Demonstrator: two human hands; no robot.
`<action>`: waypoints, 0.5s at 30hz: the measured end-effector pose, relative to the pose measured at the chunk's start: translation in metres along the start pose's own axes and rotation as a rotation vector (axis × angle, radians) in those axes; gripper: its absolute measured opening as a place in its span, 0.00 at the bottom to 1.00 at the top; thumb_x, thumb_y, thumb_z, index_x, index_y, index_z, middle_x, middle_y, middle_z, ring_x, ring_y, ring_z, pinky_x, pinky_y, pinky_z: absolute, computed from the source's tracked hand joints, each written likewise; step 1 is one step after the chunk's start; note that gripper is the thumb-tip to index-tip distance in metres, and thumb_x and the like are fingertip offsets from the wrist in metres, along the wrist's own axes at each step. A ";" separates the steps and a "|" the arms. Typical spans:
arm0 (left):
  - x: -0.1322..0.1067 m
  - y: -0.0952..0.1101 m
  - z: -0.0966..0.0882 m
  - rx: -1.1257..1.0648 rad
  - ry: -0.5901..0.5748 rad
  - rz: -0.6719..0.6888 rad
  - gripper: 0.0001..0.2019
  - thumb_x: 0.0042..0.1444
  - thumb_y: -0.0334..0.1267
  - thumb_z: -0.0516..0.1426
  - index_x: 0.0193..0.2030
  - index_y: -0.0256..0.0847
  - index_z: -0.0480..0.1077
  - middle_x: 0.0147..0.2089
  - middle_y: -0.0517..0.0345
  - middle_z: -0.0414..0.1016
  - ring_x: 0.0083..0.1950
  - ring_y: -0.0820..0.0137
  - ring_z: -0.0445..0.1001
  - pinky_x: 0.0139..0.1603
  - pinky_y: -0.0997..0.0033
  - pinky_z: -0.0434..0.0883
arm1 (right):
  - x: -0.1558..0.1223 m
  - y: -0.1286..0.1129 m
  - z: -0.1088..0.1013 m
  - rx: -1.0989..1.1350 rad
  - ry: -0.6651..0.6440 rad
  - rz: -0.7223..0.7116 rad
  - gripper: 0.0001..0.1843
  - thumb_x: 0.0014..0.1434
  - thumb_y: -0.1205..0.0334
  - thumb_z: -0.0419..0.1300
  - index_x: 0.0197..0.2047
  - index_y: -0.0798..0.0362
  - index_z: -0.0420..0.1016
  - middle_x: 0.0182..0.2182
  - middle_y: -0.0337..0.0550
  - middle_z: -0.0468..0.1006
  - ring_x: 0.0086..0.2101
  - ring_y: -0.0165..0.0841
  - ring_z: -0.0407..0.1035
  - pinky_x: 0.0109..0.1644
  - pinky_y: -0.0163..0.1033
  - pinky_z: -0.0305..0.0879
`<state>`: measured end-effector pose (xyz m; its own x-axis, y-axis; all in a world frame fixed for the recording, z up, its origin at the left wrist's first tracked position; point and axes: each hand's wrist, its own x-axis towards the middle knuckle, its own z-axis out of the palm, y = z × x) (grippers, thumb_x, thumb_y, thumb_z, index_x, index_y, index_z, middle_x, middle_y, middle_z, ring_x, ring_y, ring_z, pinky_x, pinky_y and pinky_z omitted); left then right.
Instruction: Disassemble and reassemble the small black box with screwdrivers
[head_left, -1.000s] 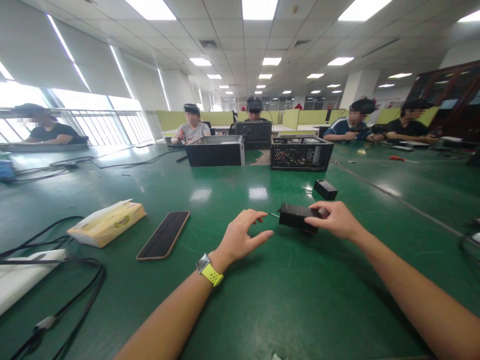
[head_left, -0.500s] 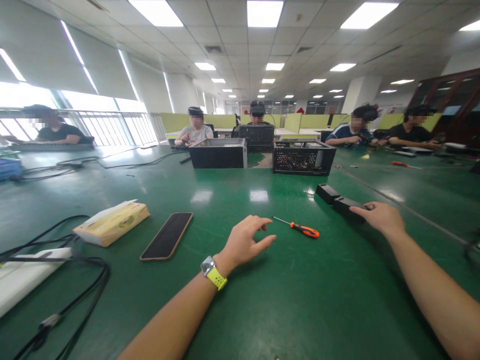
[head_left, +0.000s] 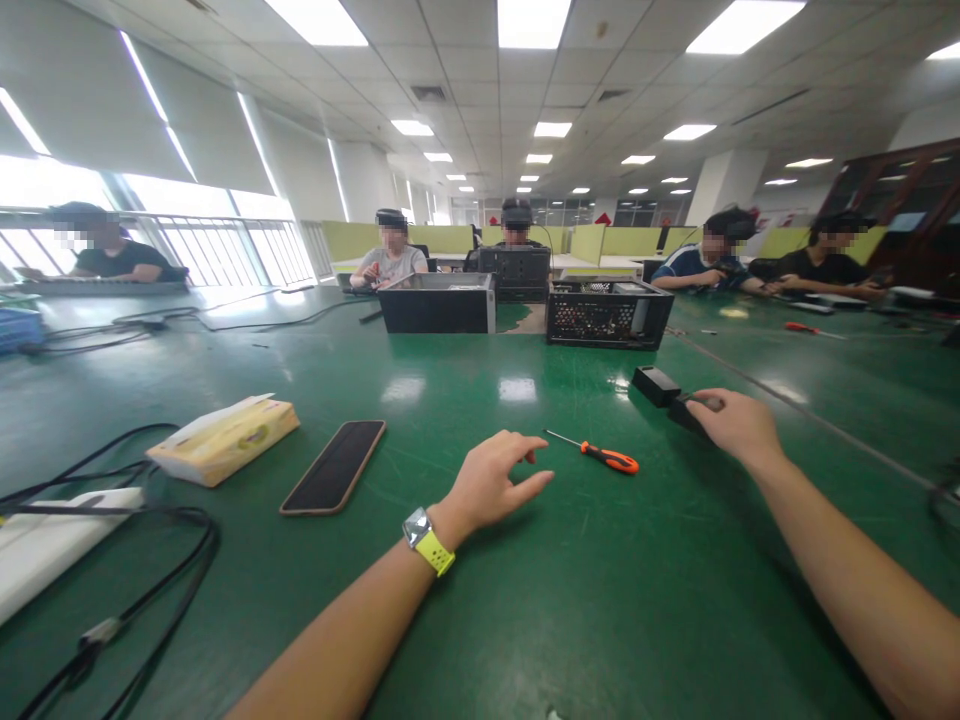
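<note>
My left hand (head_left: 495,475), a watch with a yellow-green strap (head_left: 435,555) on its wrist, hovers over or rests on the green table with fingers apart and nothing in them. Just right of its fingertips lies a screwdriver (head_left: 611,458) with an orange and black handle, its shaft pointing left. Further right, my right hand (head_left: 739,425) has its fingers curled round a black oblong box (head_left: 684,412), which it largely covers. A second black box (head_left: 655,386) lies against or very near the far end of that one.
Left of my hands lie a phone (head_left: 335,468), a tissue pack (head_left: 225,440) and a white power strip (head_left: 67,535) with black cables (head_left: 184,600). Two open computer cases (head_left: 437,305) (head_left: 609,315) stand across the table. Several people sit around it.
My right hand has moved left along the black box, from its near end to further over it, covering more of it. My left hand and the screwdriver stay where they were.
</note>
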<state>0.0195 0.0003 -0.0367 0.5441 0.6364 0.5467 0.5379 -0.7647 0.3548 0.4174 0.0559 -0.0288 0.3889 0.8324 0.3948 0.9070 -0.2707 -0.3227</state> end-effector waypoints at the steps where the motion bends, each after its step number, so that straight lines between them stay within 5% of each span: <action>1: -0.001 0.001 0.000 0.002 0.002 0.004 0.17 0.59 0.45 0.56 0.52 0.40 0.69 0.40 0.55 0.75 0.42 0.67 0.71 0.46 0.65 0.69 | 0.001 -0.004 -0.001 -0.043 -0.011 -0.011 0.23 0.55 0.45 0.56 0.47 0.49 0.79 0.44 0.53 0.78 0.42 0.49 0.72 0.39 0.46 0.66; 11: -0.003 0.006 -0.002 0.039 -0.017 0.053 0.16 0.59 0.46 0.56 0.50 0.39 0.70 0.39 0.55 0.76 0.41 0.66 0.72 0.44 0.66 0.69 | 0.060 -0.037 0.018 -0.282 -0.197 0.097 0.40 0.46 0.28 0.56 0.40 0.59 0.79 0.48 0.68 0.72 0.45 0.60 0.70 0.40 0.54 0.68; 15: -0.002 0.003 -0.002 0.042 -0.017 0.059 0.16 0.60 0.46 0.55 0.50 0.39 0.70 0.39 0.55 0.76 0.41 0.67 0.71 0.44 0.67 0.69 | 0.070 -0.048 0.032 -0.237 -0.200 0.122 0.33 0.43 0.37 0.64 0.37 0.60 0.79 0.43 0.69 0.76 0.42 0.59 0.72 0.38 0.55 0.68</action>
<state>0.0188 -0.0038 -0.0349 0.5864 0.5925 0.5523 0.5311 -0.7961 0.2902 0.3961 0.1422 -0.0133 0.4788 0.8590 0.1814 0.8772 -0.4596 -0.1392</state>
